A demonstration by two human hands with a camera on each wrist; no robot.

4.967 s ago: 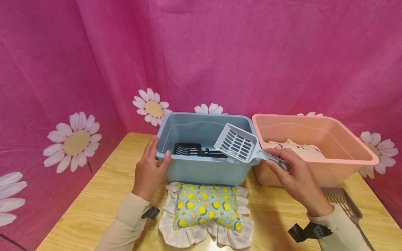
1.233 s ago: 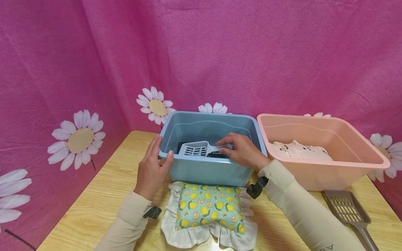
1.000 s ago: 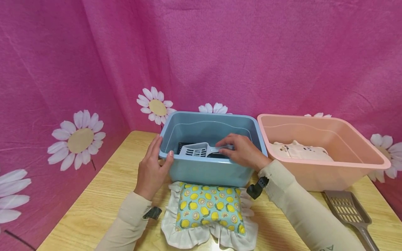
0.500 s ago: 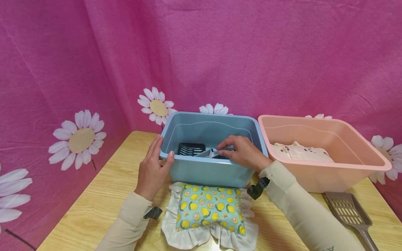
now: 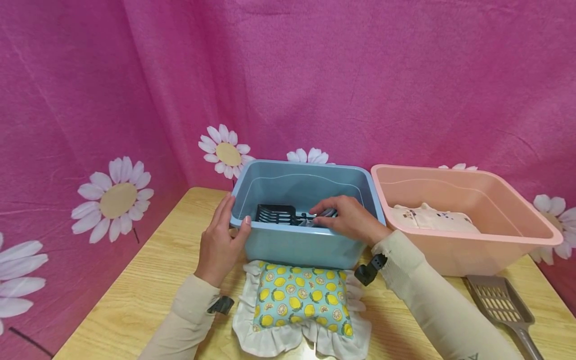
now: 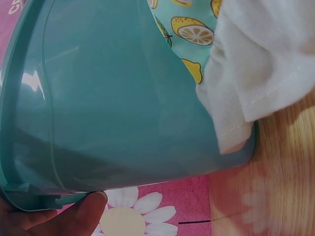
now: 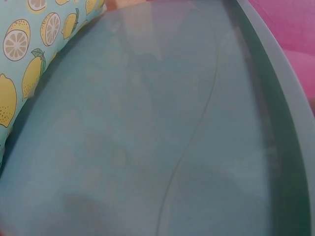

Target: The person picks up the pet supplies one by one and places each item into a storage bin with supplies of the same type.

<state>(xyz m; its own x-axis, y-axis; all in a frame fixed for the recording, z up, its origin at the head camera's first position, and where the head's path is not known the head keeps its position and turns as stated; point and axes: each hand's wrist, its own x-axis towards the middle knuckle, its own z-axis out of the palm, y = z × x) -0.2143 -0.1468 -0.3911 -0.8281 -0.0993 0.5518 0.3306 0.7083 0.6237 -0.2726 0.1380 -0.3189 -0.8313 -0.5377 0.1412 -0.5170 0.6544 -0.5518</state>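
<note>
The right hand (image 5: pixel 348 218) pinches the grey scoop (image 5: pixel 308 223), presumably light, stiff plastic best held by its handle (image 5: pixel 331 213); the left hand (image 5: pixel 220 245), fingers extended, touches the blue tub (image 5: pixel 292 229).

teal tub (image 6: pixel 123 103), fingers (image 6: pixel 81 214) at rim, lemon-print cushion (image 6: pixel 241 59) alongside

A light wood-grain surface (image 5: pixel 150 285) is stretching across the lower scene. Toward its back, a blue bin (image 5: pixel 306 249) is standing, with a peach bin (image 5: pixel 468 257) standing close beside it on the right. A frilled lemon-print cushion (image 5: pixel 300 300) is lying just in front of the blue bin, and a brown slotted scoop (image 5: pixel 516 324) is lying in front of the peach bin.
</note>
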